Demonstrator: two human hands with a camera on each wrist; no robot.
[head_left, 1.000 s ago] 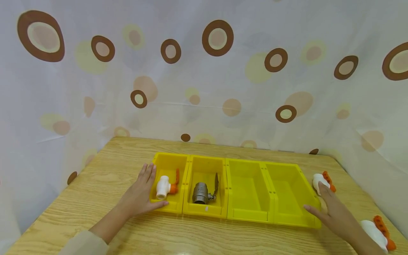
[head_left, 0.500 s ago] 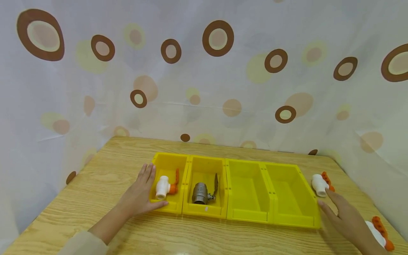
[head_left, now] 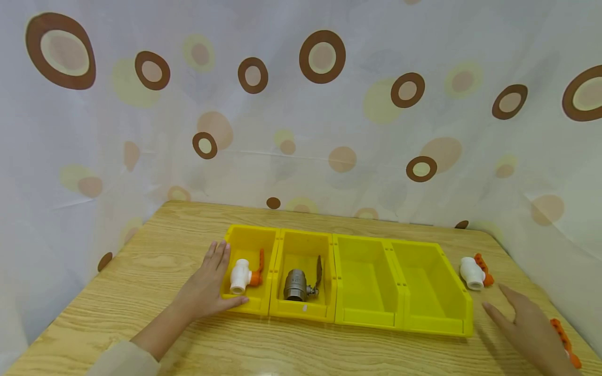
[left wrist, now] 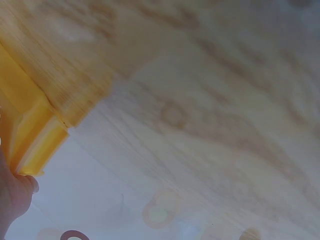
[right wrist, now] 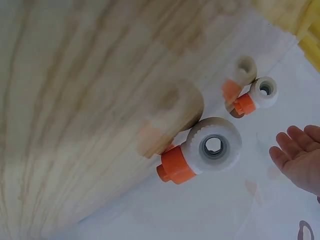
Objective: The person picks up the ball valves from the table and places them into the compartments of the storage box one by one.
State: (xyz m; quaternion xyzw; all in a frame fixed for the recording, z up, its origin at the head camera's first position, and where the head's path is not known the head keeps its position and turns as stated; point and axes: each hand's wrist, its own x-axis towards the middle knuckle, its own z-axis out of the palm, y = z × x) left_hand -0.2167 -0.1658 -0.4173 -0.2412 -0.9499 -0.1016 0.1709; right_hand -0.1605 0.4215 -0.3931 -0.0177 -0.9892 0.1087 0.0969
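My left hand (head_left: 204, 292) rests against the left side of the leftmost yellow bin (head_left: 254, 304), fingers straight, thumb over its front rim. That bin holds a white plastic ball valve (head_left: 241, 275) with an orange handle. A metal ball valve (head_left: 295, 284) with a dark lever sits in the second bin. My right hand (head_left: 529, 326) hovers right of the bins with relaxed fingers and holds nothing. Beyond its fingertips stands a small white ball valve (head_left: 472, 273). A larger white valve (right wrist: 232, 150) shows in the right wrist view; in the head view my right hand mostly hides it.
The two right-hand yellow bins (head_left: 369, 317) have nothing in them and adjoin the others in one row. All stand on a wood-grain table (head_left: 197, 219). A dotted curtain (head_left: 357, 120) closes off the back and sides.
My right hand has moved off the rightmost bin and the small white valve, rightward and toward me, covering more of the larger valve. My left hand has stayed in place.
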